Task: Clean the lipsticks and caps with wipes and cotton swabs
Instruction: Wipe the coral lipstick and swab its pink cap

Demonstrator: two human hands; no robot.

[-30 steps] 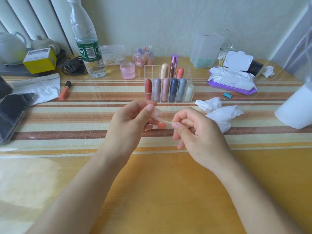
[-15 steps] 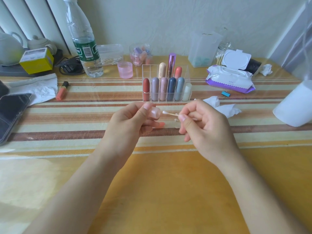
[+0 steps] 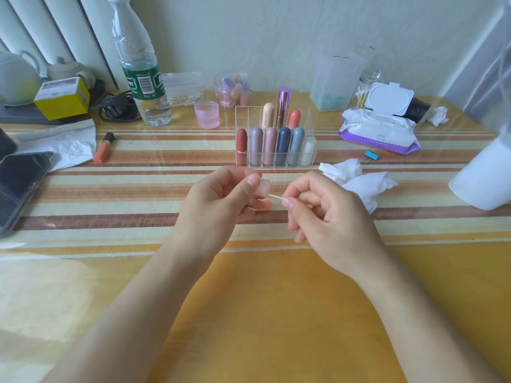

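Note:
My left hand (image 3: 218,205) pinches a small translucent pink lipstick cap (image 3: 261,188) between thumb and fingers, its mouth turned right. My right hand (image 3: 323,217) grips a cotton swab (image 3: 275,197) by its wooden stick, and the swab's tip sits inside the cap, out of sight. Behind the hands a clear acrylic organiser (image 3: 312,150) holds several capped lipsticks upright. Two crumpled white wipes (image 3: 356,181) lie just right of my right hand. An open wipes pack (image 3: 378,125) with a raised lid stands at the back right.
A loose orange lipstick (image 3: 103,147) lies on tissue at the left, near a dark phone (image 3: 19,183). A water bottle (image 3: 141,67), a pink cup (image 3: 207,114), a swab jar (image 3: 365,91), a blue binder clip (image 3: 371,156) and a white container (image 3: 486,178) ring the striped mat.
The swab, held outside the cap half a second ago, now has its tip pushed into the cap's mouth. Both hands stay close together above the mat.

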